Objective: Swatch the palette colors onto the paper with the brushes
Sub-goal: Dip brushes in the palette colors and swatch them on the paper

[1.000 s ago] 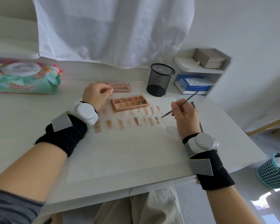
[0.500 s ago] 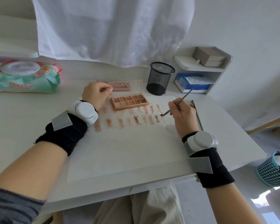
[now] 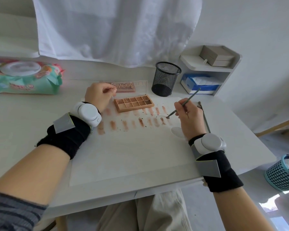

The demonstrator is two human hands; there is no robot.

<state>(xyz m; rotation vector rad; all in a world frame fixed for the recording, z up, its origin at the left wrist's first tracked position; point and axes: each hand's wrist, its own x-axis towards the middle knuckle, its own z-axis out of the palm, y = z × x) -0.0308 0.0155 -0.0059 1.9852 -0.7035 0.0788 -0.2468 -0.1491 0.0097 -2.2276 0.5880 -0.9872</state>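
An open eyeshadow palette (image 3: 134, 103) with brown and beige pans lies at the far side of the white paper (image 3: 132, 147). Its clear lid (image 3: 129, 86) stands upright, and my left hand (image 3: 98, 95) pinches the lid's left edge. Two rows of brown and pink swatches (image 3: 141, 122) run across the paper below the palette. My right hand (image 3: 189, 118) grips a thin grey brush (image 3: 183, 104), its tip touching the paper at the right end of the swatch rows. A second brush (image 3: 204, 118) lies on the table just right of that hand.
A black mesh pen cup (image 3: 167, 79) stands behind the palette. A white shelf unit (image 3: 208, 69) with boxes and a blue tissue pack sits at the back right. A wet-wipes pack (image 3: 23, 77) lies at the far left. A blue basket (image 3: 284, 172) stands on the floor at right.
The brush tip was lifted off the paper half a second ago and now touches it again at the right end of the swatches. My left hand has stayed on the lid.
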